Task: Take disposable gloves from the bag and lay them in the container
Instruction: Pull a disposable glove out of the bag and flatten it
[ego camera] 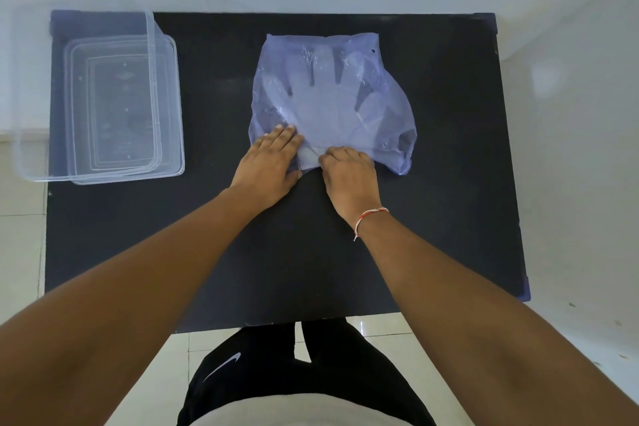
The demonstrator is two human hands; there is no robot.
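Observation:
A translucent bluish plastic bag (373, 55) lies flat in the middle of the black table, with a stack of clear disposable gloves (328, 104) showing through it, fingers pointing away from me. My left hand (273, 162) rests flat on the bag's near left corner, fingers spread. My right hand (349, 173) is at the bag's near opening, fingers curled and pinching the edge of the plastic there. A clear rectangular plastic container (166, 114) stands at the table's far left and holds nothing.
The black table (242, 252) ends close to my body at the near edge. The container overhangs the table's left edge slightly. Pale tiled floor and a white wall surround the table.

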